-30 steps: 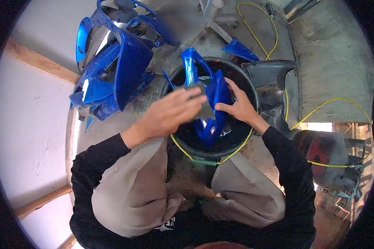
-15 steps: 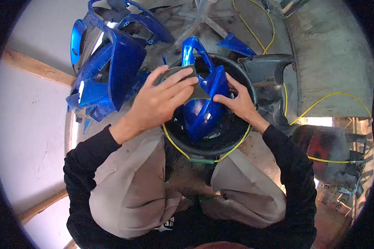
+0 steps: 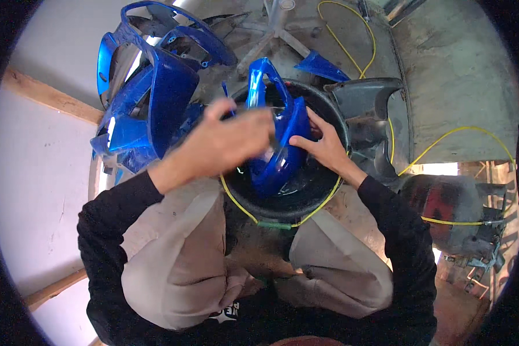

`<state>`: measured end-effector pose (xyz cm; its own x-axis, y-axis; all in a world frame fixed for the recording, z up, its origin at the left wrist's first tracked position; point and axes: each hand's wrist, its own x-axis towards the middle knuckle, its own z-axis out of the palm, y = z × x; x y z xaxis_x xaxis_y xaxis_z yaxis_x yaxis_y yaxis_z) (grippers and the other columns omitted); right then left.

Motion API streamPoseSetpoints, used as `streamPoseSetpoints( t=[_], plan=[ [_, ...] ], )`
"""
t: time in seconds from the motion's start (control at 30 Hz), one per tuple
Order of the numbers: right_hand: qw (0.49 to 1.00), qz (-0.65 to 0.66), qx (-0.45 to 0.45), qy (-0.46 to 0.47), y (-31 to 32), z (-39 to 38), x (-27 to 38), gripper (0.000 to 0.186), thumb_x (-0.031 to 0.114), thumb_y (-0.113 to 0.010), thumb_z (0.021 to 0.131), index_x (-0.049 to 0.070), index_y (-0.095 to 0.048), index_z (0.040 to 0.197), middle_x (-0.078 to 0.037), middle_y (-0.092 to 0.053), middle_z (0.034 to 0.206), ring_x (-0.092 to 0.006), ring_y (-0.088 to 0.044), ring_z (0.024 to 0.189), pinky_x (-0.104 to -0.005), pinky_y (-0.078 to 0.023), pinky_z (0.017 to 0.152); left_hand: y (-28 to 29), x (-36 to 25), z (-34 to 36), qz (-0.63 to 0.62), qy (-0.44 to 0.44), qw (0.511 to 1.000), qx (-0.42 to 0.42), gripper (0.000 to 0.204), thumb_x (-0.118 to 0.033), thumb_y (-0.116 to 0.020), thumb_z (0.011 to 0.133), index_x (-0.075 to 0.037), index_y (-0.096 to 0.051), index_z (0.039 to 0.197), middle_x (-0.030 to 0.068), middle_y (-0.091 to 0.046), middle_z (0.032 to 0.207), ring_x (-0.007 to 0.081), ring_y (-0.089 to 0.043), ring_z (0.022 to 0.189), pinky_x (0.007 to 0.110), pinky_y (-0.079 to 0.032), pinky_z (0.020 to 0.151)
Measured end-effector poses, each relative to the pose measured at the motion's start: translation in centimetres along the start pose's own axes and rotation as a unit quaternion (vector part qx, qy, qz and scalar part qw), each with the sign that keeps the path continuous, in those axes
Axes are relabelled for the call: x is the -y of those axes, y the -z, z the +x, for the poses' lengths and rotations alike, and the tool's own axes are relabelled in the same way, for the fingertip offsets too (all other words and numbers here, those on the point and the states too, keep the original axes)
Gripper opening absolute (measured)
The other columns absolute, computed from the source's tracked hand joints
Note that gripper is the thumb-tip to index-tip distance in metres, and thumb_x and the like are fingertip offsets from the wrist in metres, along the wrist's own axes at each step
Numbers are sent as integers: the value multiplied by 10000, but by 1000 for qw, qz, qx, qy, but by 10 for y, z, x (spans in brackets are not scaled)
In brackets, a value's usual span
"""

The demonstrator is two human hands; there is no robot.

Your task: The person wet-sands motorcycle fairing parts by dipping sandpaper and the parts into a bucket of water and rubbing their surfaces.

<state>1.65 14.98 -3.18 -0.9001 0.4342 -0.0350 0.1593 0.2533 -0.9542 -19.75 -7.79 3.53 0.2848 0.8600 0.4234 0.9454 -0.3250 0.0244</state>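
My left hand has shifted nearer me over the blue panel, grip too blurred to tell; my right hand clasps it, thumb showing, above the black bucket.

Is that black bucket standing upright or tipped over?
Upright. The black bucket shows its round mouth to the camera looking down, and the right hand holds the blue panel at that opening.

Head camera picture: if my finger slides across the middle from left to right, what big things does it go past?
White wall → pile of blue panels → left hand, which is blurry → shiny blue part → right hand → black plastic piece → red-and-grey rounded object.
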Motion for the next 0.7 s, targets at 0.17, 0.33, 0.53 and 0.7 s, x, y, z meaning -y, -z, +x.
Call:
streamPoseSetpoints(
  t=[0.17,0.33,0.53,0.7],
  plan=[
    [1000,-14,5,14,-1,1,-7,962,320,-922,867,-17,-428,1620,-165,-657,1460,-211,-629,1299,-378,-462,1158,-16,-13,-14,-38,-82,993,74,274,-156,-631,956,-152,-666,1227,24,-674,1467,220,-588,1442,520,-335,1105],
    [999,-40,-7,21,-3,4,-8,1004,417,-930,844,-61,-453,1586,-212,-658,1460,-232,-638,1314,-382,-465,1162,14,19,8,58,58,997,-16,295,-152,-622,956,-153,-679,1245,20,-671,1481,199,-600,1426,507,-348,1097],
    [999,-27,-23,16,-4,4,-18,1012,461,-917,843,-48,-457,1588,-227,-678,1424,-287,-660,1296,-401,-475,1147,-5,5,-1,-34,-39,999,12,308,-134,-625,951,-183,-663,1253,8,-656,1500,191,-566,1458,500,-370,1040],
    [981,-188,-36,14,8,11,13,999,520,-892,840,-47,-488,1556,-216,-663,1312,-335,-660,1211,-429,-513,1074,16,29,31,-78,227,945,-221,344,-14,-681,939,-95,-757,1265,64,-746,1192,251,-660,1152,406,-451,951]
  ],
)
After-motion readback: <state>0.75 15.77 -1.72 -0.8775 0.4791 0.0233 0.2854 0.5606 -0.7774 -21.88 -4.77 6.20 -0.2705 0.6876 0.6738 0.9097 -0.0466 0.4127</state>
